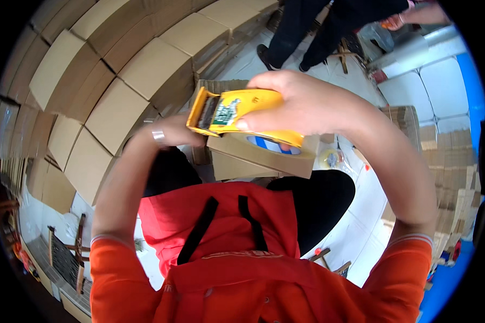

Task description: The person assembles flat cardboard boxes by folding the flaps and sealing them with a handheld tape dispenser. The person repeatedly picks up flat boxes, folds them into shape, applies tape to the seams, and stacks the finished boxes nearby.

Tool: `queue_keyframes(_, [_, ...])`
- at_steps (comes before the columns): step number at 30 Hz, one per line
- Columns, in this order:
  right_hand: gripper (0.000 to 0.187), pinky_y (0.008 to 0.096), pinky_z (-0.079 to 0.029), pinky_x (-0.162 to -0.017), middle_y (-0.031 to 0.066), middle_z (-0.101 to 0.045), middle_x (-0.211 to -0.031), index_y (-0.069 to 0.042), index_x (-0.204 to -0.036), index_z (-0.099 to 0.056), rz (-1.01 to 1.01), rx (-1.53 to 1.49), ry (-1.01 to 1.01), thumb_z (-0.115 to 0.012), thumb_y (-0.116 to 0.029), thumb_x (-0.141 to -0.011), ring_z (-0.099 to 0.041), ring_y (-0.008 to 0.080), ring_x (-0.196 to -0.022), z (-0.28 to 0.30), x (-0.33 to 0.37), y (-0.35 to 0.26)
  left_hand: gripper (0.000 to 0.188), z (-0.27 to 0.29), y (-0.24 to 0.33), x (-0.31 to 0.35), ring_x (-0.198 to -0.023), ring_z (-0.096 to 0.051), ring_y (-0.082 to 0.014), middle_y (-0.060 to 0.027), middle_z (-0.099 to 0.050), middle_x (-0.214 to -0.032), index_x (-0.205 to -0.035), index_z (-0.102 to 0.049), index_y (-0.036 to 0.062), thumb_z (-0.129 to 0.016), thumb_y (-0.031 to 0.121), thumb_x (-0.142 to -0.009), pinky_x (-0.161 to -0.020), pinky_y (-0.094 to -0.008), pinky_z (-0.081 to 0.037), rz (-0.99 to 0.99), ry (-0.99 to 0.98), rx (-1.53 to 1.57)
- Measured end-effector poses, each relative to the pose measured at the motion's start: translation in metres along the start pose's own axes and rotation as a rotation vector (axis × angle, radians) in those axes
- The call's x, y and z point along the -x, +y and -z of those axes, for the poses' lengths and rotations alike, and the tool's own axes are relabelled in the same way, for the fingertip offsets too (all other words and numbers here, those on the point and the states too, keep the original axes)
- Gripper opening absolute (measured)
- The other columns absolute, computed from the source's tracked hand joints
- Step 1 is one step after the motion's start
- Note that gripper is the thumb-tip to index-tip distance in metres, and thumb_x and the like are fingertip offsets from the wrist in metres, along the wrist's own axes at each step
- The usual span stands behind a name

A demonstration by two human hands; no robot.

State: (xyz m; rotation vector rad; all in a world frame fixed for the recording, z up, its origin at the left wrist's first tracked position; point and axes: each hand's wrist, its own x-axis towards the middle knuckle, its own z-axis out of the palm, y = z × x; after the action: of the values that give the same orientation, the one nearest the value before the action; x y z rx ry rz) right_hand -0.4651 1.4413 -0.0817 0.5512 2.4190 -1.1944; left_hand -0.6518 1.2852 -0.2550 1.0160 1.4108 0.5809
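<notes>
My right hand (291, 102) is wrapped round a yellow packing tape dispenser (258, 99), raised over a cardboard box (229, 164) in front of my lap. The dispenser's dark toothed end points left. Below its body shows a blue and white roll core (272, 144). My left hand (180, 130) reaches in from the left to the box's side, next to the dispenser's toothed end. Its fingers are hidden and blurred, so I cannot tell how firmly it touches the box.
Rows of closed cardboard boxes (156, 67) are stacked on the left and ahead. Another person's legs (299, 32) stand at the far side. Flattened cardboard (450, 177) is piled on the right. A clear tape roll (330, 158) lies on the white tiled floor. A small stool (67, 258) stands lower left.
</notes>
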Motion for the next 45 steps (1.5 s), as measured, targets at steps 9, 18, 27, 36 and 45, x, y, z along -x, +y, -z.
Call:
queue_keyframes(9, [0.055,0.0276,-0.052,-0.057,0.0114,-0.066,-0.083,0.006,-0.120,-0.055,-0.091,-0.207,-0.191,-0.068,-0.037,-0.088,-0.064,0.0152,-0.059,0.013,0.007,-0.009,0.099,-0.027,0.031,0.008,-0.126,-0.047,-0.0178,-0.0032,-0.051,-0.131,-0.143,-0.036,0.0082,-0.087,0.002,-0.058,-0.111,-0.0334,-0.034,-0.482,0.232,0.432])
queue_keyframes(18, [0.067,0.0300,-0.058,-0.071,0.0106,-0.066,-0.102,-0.003,-0.132,-0.054,-0.187,-0.142,-0.107,-0.075,-0.042,-0.082,-0.067,0.0170,-0.072,0.034,0.089,0.043,0.093,-0.017,0.030,0.004,-0.135,-0.041,-0.0244,-0.0039,-0.048,-0.137,-0.140,-0.040,0.0155,-0.088,0.018,-0.060,-0.118,-0.0387,-0.023,-0.495,0.256,0.075])
queue_keyframes(27, [0.073,0.0291,-0.052,-0.091,0.0113,-0.067,-0.115,-0.002,-0.132,-0.059,-0.109,-0.335,0.121,-0.083,-0.036,-0.072,-0.065,0.0191,-0.101,0.014,0.164,0.172,0.110,-0.029,0.101,0.016,-0.143,-0.028,-0.0338,-0.0181,-0.035,-0.149,-0.145,-0.033,0.0069,-0.088,0.040,-0.055,-0.119,-0.0477,-0.018,-0.420,0.362,-0.959])
queue_keyframes(36, [0.075,0.0301,-0.052,-0.090,0.0108,-0.069,-0.113,-0.002,-0.134,-0.057,-0.071,-0.323,0.177,-0.084,-0.029,-0.070,-0.066,0.0183,-0.099,0.012,0.176,0.195,0.115,-0.108,0.132,-0.057,-0.149,-0.017,-0.0302,-0.0134,-0.025,-0.159,-0.153,-0.026,0.0118,-0.079,0.057,-0.062,-0.120,-0.0540,-0.007,-0.776,0.195,-1.193])
queue_keyframes(45, [0.059,0.0293,-0.055,-0.078,0.0100,-0.070,-0.096,-0.007,-0.125,-0.064,-0.296,-0.151,0.077,-0.075,-0.039,-0.076,-0.067,0.0185,-0.089,0.007,0.158,0.210,0.070,-0.111,0.142,-0.071,-0.141,-0.031,-0.0300,-0.0110,-0.046,-0.141,-0.127,-0.055,0.0106,-0.075,0.045,-0.070,-0.120,-0.0567,-0.012,-1.072,-0.097,-1.296])
